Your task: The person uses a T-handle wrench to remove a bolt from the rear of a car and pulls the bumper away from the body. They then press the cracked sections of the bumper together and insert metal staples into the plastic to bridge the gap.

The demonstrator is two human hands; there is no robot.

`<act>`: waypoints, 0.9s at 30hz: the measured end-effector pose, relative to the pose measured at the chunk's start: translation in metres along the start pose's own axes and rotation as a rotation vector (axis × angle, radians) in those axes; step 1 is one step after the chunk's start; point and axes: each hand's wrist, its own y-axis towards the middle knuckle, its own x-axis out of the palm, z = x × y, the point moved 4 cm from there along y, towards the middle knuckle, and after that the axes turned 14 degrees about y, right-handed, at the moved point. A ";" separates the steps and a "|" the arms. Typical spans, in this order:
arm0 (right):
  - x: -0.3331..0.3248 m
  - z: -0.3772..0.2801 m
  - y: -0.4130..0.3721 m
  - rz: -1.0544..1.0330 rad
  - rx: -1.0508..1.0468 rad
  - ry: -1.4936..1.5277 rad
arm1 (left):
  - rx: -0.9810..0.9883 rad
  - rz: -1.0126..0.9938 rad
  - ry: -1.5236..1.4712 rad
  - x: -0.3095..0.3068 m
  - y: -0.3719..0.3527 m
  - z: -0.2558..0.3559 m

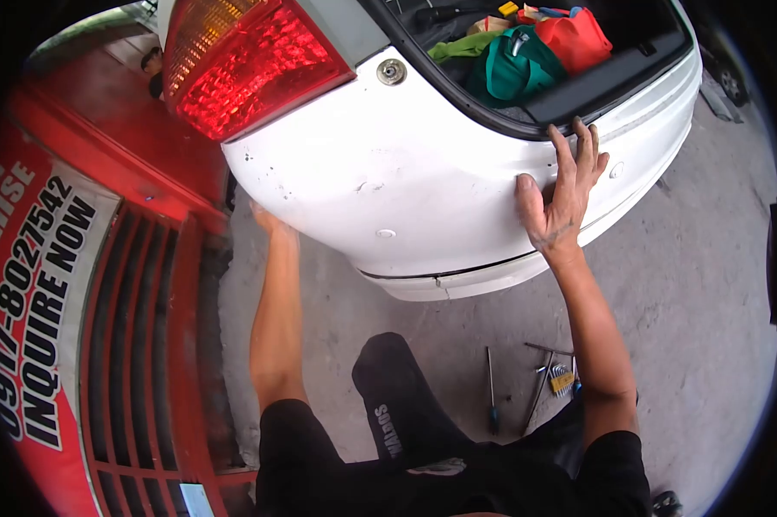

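Observation:
A white car rear bumper (337, 189) fills the middle of the view, with scuffs and small chips in its paint. My right hand (561, 202) lies against it with the fingers spread, their tips at the upper edge by the open trunk. My left hand (274, 220) is at the bumper's lower left side, its fingers mostly hidden by the bumper's curve and blurred. Above the bumper on the left is a red and amber tail light (264, 65). Near that light a round metal fitting (391, 71) shows on the white body.
Green and red cloth bags (518, 65) lie in the trunk. On the concrete floor are a screwdriver (492, 392), a T-handle wrench (539, 388) and a yellow-holder hex key set (562, 379). A red slatted gate (139, 345) with a printed banner (48, 302) stands left. A person (153, 71) is behind.

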 end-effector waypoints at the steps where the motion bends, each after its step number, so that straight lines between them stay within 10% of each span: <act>1: -0.001 0.000 0.000 -0.012 0.007 -0.012 | -0.005 0.008 -0.015 -0.003 0.002 -0.003; 20: 0.000 0.003 0.000 0.095 0.127 0.115 | 0.235 0.110 0.294 0.005 -0.032 0.027; 27: 0.068 -0.090 0.028 -0.030 0.080 -0.057 | 0.268 0.005 0.353 -0.007 -0.032 0.037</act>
